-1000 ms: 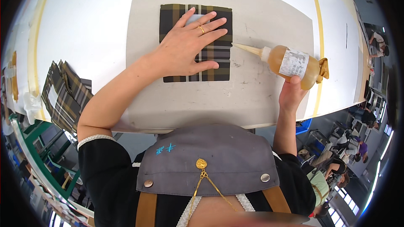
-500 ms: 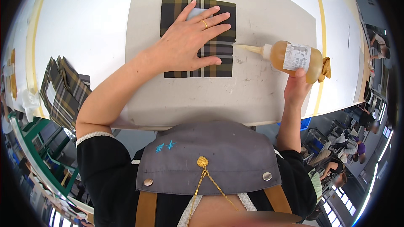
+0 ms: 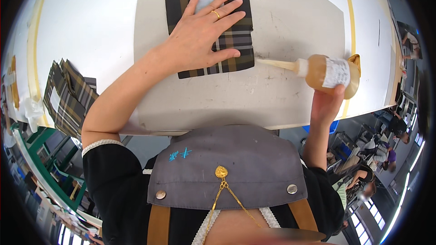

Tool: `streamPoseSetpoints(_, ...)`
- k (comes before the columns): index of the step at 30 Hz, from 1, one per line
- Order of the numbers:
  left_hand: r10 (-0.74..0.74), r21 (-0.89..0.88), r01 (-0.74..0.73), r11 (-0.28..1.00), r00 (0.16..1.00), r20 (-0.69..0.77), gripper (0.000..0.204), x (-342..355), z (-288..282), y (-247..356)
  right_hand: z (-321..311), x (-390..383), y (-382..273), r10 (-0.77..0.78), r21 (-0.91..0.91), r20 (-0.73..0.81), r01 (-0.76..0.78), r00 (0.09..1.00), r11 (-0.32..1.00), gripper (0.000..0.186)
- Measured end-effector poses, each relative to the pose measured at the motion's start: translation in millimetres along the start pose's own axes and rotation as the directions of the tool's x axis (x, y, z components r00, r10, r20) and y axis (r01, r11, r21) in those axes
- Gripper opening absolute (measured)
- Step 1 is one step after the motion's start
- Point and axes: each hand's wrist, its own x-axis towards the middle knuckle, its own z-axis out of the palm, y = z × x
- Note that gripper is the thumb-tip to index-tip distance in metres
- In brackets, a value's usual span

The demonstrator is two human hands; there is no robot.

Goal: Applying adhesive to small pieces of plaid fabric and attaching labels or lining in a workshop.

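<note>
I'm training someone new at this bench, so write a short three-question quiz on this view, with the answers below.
1. Open question: what is the right hand holding?
2. True or false: the left hand wears a gold ring and rests on the plaid panel.
3. Choose one: the pile of plaid pieces lies to the person's (A) left; (B) right.

Key:
1. An amber bottle with a pale nozzle.
2. True.
3. A.

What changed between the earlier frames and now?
The square dark plaid fabric piece shifted away and turned slightly counterclockwise. The right hand moved the rounded translucent amber bottle toward the fabric's near right corner. The left hand stayed spread on the fabric; nothing was grasped or released.
</note>
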Motion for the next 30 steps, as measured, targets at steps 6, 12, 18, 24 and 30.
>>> streamPoseSetpoints(6,-0.008,0.028,0.009,1.000,0.999,-0.038,0.068,-1,2,1,-7,-53,18,-0.066,-0.065,-0.077,0.061,0.995,0.996,0.072)
streamPoseSetpoints(12,-0.009,0.031,0.010,0.999,0.999,-0.050,0.070,-3,5,-2,9,-73,24,-0.048,0.026,-0.095,0.050,0.994,0.998,0.073)
streamPoseSetpoints(18,-0.032,0.039,0.034,0.999,0.998,-0.045,0.073,-5,8,-3,20,-82,36,-0.094,-0.044,-0.004,0.094,0.996,0.995,0.070)
streamPoseSetpoints(24,-0.049,0.035,0.051,0.998,0.998,-0.035,0.075,-4,12,-3,47,-84,38,-0.044,0.039,0.034,0.043,0.998,0.998,0.075)
streamPoseSetpoints(30,-0.015,0.023,0.017,1.000,0.997,-0.076,0.075,-2,17,-5,74,-83,34,-0.023,0.002,0.220,0.023,0.975,1.000,0.072)
